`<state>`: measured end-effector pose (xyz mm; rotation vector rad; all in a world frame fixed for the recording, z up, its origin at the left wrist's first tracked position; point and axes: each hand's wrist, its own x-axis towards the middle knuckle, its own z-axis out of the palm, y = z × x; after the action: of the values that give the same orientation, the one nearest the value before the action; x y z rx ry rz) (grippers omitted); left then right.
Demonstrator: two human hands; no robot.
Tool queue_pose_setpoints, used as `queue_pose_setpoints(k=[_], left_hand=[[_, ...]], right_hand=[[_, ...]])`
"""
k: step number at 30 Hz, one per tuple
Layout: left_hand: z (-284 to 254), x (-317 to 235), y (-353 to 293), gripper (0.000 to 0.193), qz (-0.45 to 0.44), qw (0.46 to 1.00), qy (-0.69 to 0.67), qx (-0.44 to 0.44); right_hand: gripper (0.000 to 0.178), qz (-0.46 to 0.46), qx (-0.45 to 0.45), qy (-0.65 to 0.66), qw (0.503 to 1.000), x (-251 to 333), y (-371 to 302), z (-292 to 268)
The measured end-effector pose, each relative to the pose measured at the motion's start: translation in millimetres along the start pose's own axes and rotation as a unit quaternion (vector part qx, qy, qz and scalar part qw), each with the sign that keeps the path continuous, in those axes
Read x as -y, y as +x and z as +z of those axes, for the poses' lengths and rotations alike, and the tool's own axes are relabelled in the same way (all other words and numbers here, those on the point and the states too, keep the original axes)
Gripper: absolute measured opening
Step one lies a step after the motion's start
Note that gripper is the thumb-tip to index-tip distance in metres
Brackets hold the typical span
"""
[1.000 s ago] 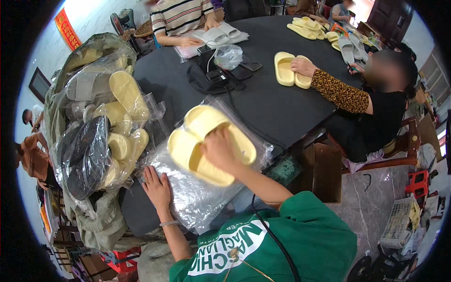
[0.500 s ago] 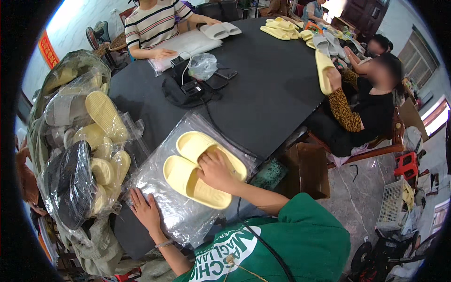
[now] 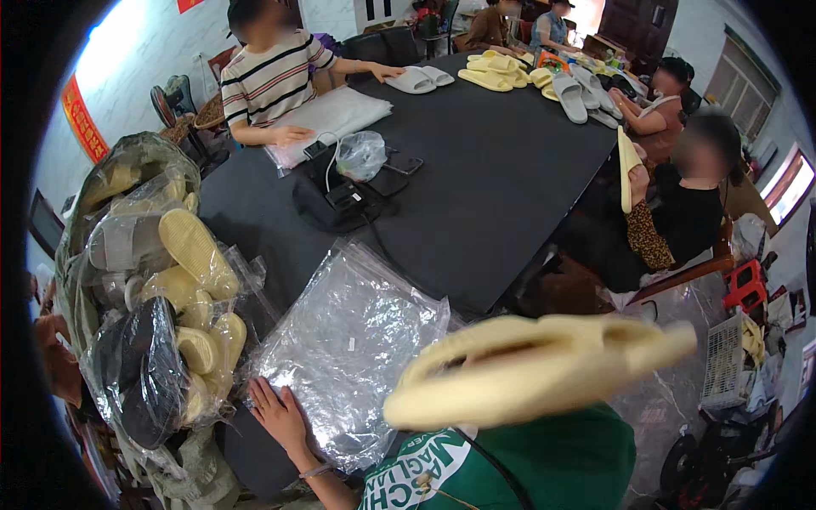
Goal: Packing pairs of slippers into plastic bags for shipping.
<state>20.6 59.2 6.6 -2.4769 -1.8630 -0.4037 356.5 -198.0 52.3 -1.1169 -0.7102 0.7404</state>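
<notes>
Bulging at left, a greenish sack (image 3: 75, 223) is filled with clear-bagged slippers (image 3: 198, 255): yellow, grey, black, some soles ribbed. Crinkled, glossy plastic bags (image 3: 340, 340) are touched at their left edge by the flat, spread left hand (image 3: 279, 418); nothing gripped. Unbagged yellow slippers (image 3: 510, 391), blurred, are seen near right; right hand hidden, grip cannot be told.

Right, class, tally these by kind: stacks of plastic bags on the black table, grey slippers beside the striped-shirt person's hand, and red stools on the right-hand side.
Stacks of plastic bags: 2 (near stack at the left hand, far stack)
Grey slippers: 2
Red stool: 1
Total: 5
</notes>
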Motion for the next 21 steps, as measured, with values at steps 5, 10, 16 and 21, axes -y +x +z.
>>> queue_pose_setpoints(k=[5,10,16,21], left_hand=[[-4,-8,4,0.055,0.003,1.000,0.015,0.016],[-2,-8,3,0.056,0.020,1.000,-0.006,0.004],[2,-1,0,0.056,0.013,1.000,-0.004,-0.001],[-4,-10,4,0.055,0.021,1.000,-0.006,-0.007]], right_hand=[[0.028,-0.070,-0.106,-0.004,0.992,-51,21,151],[0.028,-0.142,-0.191,-0.024,0.971,67,42,-8],[0.028,-0.205,-0.288,-0.048,0.934,131,131,-21],[0.028,-0.010,-0.435,-0.224,0.872,82,195,-107]])
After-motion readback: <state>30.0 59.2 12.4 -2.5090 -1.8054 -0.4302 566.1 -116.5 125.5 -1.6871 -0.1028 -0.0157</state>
